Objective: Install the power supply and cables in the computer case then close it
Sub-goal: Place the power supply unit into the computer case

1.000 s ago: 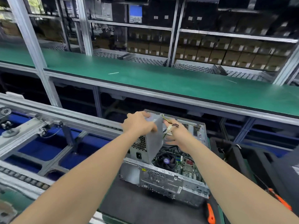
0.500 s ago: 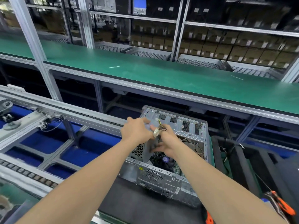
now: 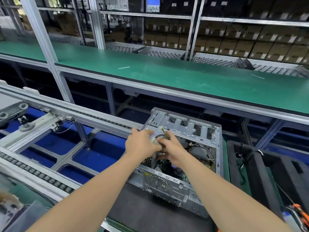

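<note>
At case (image 3: 189,120) rim, left hand (image 3: 142,144), cables (image 3: 164,133)

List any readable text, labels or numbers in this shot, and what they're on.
No text can be read.
White labels on the cardboard boxes: blurred.
Screen on the top shelf: too small and blurred.
Yellow sticker on the computer case: too small.

left hand (image 3: 142,145), right hand (image 3: 173,152), touching, grip unclear

Power supply (image 3: 148,162) now lower, inside case (image 3: 181,129).
</note>
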Demonstrator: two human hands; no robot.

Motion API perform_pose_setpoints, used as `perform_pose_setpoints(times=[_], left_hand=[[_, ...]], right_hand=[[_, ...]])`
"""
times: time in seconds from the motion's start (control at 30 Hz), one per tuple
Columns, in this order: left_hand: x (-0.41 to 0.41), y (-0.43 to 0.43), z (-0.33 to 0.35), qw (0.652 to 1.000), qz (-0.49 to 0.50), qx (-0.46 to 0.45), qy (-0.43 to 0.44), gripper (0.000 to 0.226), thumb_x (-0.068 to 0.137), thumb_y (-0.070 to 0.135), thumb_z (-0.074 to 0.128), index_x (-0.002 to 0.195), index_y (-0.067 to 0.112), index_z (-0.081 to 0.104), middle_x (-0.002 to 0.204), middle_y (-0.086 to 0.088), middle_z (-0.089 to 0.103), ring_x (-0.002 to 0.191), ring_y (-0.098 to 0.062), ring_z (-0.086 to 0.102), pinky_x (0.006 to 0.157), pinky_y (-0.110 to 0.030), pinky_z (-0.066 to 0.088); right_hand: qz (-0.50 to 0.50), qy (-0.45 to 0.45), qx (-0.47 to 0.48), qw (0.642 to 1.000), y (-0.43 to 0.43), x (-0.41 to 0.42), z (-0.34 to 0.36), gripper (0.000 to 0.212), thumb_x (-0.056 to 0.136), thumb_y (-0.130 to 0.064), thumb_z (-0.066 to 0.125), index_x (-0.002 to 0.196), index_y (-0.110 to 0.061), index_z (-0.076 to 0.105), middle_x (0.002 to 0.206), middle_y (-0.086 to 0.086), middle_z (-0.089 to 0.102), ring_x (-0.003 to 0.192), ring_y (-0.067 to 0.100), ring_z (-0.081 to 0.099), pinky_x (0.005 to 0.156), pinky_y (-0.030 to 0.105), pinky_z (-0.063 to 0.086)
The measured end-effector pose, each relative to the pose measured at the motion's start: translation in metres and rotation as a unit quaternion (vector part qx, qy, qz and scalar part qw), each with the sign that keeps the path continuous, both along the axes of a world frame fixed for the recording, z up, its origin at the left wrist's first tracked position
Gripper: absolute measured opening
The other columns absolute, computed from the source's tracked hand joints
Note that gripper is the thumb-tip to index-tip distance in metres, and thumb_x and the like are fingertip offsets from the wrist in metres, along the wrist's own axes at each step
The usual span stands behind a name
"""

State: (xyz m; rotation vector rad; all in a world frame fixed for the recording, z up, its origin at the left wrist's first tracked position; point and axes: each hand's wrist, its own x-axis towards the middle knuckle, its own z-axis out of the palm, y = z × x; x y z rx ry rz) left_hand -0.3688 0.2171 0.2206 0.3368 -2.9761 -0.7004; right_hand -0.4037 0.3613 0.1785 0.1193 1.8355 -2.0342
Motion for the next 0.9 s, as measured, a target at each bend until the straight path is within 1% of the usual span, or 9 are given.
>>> perform_pose_setpoints(times=[0.1, 0.17, 0.27, 0.37, 0.43, 0.53, 0.7, 0.83, 0.9], left_hand=[[0.000, 0.001, -0.005, 1.000, 0.004, -0.015, 0.007, 0.077, 0.056, 0.071, 0.066, 0.129, 0.047, 0.058, 0.109, 0.000, 0.041, 0.092, -0.026, 0.062, 0.066, -0.032, 0.045], [-0.001, 0.002, -0.006, 1.000, 0.004, -0.026, 0.011, 0.076, 0.057, 0.071, 0.065, 0.128, 0.046, 0.058, 0.110, 0.000, 0.043, 0.094, -0.026, 0.062, 0.067, -0.032, 0.045], [-0.004, 0.004, -0.005, 0.998, 0.003, -0.053, 0.021, 0.074, 0.056, 0.073, 0.064, 0.124, 0.045, 0.058, 0.108, -0.001, 0.044, 0.091, -0.024, 0.059, 0.066, -0.031, 0.043], [-0.005, 0.006, -0.004, 0.995, -0.007, -0.084, 0.048, 0.072, 0.053, 0.074, 0.062, 0.118, 0.043, 0.059, 0.101, 0.000, 0.038, 0.089, -0.024, 0.057, 0.065, -0.032, 0.041], [-0.006, 0.009, -0.006, 0.995, -0.016, -0.092, 0.044, 0.072, 0.053, 0.075, 0.062, 0.117, 0.041, 0.057, 0.101, 0.000, 0.038, 0.089, -0.024, 0.055, 0.065, -0.032, 0.041], [-0.005, 0.012, -0.010, 0.995, -0.023, -0.096, 0.031, 0.074, 0.054, 0.078, 0.061, 0.118, 0.040, 0.055, 0.104, 0.000, 0.037, 0.086, -0.022, 0.049, 0.066, -0.032, 0.041], [-0.008, 0.009, -0.009, 0.996, -0.029, -0.086, 0.009, 0.073, 0.055, 0.077, 0.060, 0.116, 0.039, 0.054, 0.104, -0.001, 0.036, 0.087, -0.026, 0.054, 0.067, -0.034, 0.045], [-0.010, 0.008, -0.011, 0.996, -0.039, -0.084, 0.004, 0.071, 0.057, 0.071, 0.065, 0.119, 0.038, 0.054, 0.106, -0.002, 0.036, 0.087, -0.025, 0.052, 0.066, -0.033, 0.044], [-0.011, 0.009, -0.014, 0.994, -0.047, -0.094, -0.003, 0.072, 0.060, 0.071, 0.067, 0.123, 0.037, 0.053, 0.109, -0.004, 0.041, 0.092, -0.026, 0.054, 0.068, -0.034, 0.045]], right_hand=[[0.018, -0.005, 0.000, 1.000, 0.001, -0.003, -0.002, 0.040, 0.098, -0.020, 0.069, 0.131, -0.034, 0.051, 0.106, 0.017, 0.074, 0.080, 0.030, 0.068, 0.071, 0.051, 0.058], [0.018, -0.009, 0.003, 1.000, 0.000, -0.005, -0.002, 0.042, 0.098, -0.020, 0.069, 0.132, -0.035, 0.049, 0.105, 0.016, 0.071, 0.082, 0.030, 0.066, 0.072, 0.051, 0.059], [0.013, -0.014, -0.011, 1.000, 0.001, -0.008, -0.005, 0.041, 0.098, -0.019, 0.066, 0.130, -0.037, 0.049, 0.100, 0.011, 0.072, 0.077, 0.027, 0.067, 0.071, 0.051, 0.060], [0.016, -0.018, -0.040, 0.999, 0.003, -0.010, -0.011, 0.044, 0.097, -0.020, 0.066, 0.135, -0.035, 0.049, 0.094, 0.009, 0.072, 0.068, 0.025, 0.068, 0.064, 0.047, 0.061], [0.014, -0.018, -0.041, 0.999, 0.005, -0.009, -0.013, 0.047, 0.097, -0.020, 0.066, 0.139, -0.032, 0.048, 0.097, 0.009, 0.071, 0.066, 0.025, 0.067, 0.060, 0.044, 0.060], [0.009, -0.024, -0.033, 0.999, 0.006, -0.009, -0.017, 0.048, 0.096, -0.019, 0.067, 0.140, -0.030, 0.049, 0.096, 0.011, 0.070, 0.068, 0.026, 0.067, 0.062, 0.044, 0.060], [0.025, -0.017, -0.019, 0.999, 0.007, -0.011, -0.015, 0.047, 0.096, -0.022, 0.067, 0.139, -0.032, 0.050, 0.104, 0.008, 0.074, 0.075, 0.023, 0.072, 0.066, 0.045, 0.061], [0.022, -0.018, -0.013, 1.000, 0.005, -0.012, -0.015, 0.046, 0.098, -0.018, 0.064, 0.139, -0.034, 0.048, 0.118, 0.012, 0.071, 0.075, 0.023, 0.073, 0.062, 0.040, 0.060], [0.017, -0.017, 0.010, 1.000, 0.004, -0.015, -0.021, 0.046, 0.098, -0.018, 0.064, 0.138, -0.034, 0.047, 0.119, 0.010, 0.071, 0.078, 0.021, 0.074, 0.063, 0.039, 0.062]])
